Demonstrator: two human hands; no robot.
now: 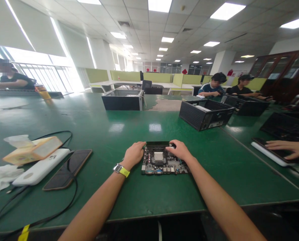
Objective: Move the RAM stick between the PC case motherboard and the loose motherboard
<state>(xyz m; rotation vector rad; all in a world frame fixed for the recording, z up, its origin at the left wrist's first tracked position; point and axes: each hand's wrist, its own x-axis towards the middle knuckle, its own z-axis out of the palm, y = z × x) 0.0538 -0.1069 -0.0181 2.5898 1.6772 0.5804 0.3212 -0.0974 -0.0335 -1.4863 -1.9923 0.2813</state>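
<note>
The dark motherboard [166, 160] lies component side up near the front edge of the green table [106, 130]. Its square, silvery chip [159, 156] is exposed; metal ports [168, 170] line the side facing that edge.

Bright ceiling lights [160, 5] and blown-out windows [75, 78] cast glare on the green tabletop [109, 134].

Your watch [118, 168], one, left wrist: squarish silver-grey case, rounded corners; dial detail too small to read. Its strap [125, 172]: broad band, bright yellow-green. Your left hand [134, 154] and left forearm [96, 204]: bare apart from the watch. Your right hand [180, 149], right forearm [215, 190]: bare, wrist included, to the near edge of view.
</note>
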